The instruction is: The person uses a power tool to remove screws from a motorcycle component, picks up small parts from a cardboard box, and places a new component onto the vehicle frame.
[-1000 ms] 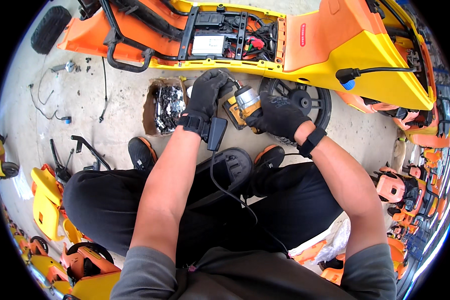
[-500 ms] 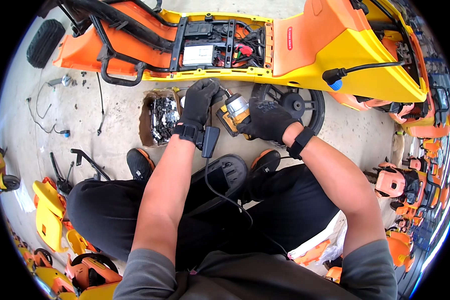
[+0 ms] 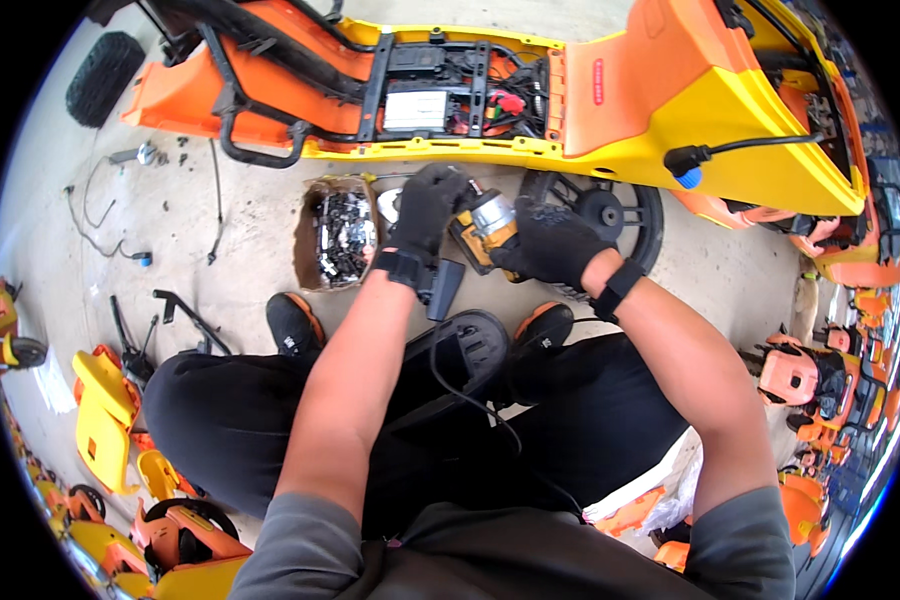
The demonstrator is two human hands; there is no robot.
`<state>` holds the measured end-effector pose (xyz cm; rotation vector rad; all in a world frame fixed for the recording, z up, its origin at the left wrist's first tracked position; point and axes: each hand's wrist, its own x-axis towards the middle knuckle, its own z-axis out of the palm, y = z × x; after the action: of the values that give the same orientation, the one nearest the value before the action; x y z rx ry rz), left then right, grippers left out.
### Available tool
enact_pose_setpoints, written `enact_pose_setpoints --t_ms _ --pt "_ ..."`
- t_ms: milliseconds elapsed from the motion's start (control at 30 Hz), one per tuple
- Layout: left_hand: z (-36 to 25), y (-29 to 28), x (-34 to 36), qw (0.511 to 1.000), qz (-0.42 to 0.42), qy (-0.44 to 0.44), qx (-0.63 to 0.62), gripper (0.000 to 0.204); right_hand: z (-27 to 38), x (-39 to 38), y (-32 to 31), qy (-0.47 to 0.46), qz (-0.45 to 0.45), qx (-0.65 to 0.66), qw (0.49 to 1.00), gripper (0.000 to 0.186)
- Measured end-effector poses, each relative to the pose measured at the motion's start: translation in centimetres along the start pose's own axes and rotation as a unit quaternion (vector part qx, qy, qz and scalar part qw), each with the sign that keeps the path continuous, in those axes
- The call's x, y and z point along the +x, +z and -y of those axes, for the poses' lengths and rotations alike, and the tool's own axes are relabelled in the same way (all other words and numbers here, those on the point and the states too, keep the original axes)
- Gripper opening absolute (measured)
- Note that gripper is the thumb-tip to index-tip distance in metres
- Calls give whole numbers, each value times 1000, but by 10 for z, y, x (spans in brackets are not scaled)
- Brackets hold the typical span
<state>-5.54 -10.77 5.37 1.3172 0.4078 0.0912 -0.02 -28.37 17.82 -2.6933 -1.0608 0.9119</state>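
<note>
My right hand (image 3: 560, 242), in a black glove, grips a yellow and black cordless impact driver (image 3: 492, 217) with a silver nose. Close to the driver's tip, my left hand (image 3: 430, 212), also gloved, has its fingers curled together; what they hold, if anything, is hidden. Beyond both hands lies the yellow and orange body of a ride-on vehicle (image 3: 450, 147), its middle bay open on wiring and a silver box (image 3: 416, 111). Just left of my left hand stands a cardboard box (image 3: 303, 250) of small metal hardware.
A spoked black wheel (image 3: 620, 215) sits behind my right hand, beside the vehicle body. Cables (image 3: 216, 205) and black brackets (image 3: 188, 320) lie on the floor at left, near a loose tyre (image 3: 105, 80). Yellow panels (image 3: 105, 430) and more vehicles (image 3: 785, 375) flank me.
The whole view has shifted slightly to the right. My left hand has moved a little closer to the driver's tip. The driver stays in my right hand.
</note>
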Motion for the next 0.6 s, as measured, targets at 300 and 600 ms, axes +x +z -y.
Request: enact_pose_setpoints --t_ms 300,600 --pt "4 -2 2 978 -33 -51 -201 14 8 -1 -8 22 34 14 999 57" --pt "7 -6 5 968 -11 -49 -245 14 5 1 -5 -3 17 4 1000 55"
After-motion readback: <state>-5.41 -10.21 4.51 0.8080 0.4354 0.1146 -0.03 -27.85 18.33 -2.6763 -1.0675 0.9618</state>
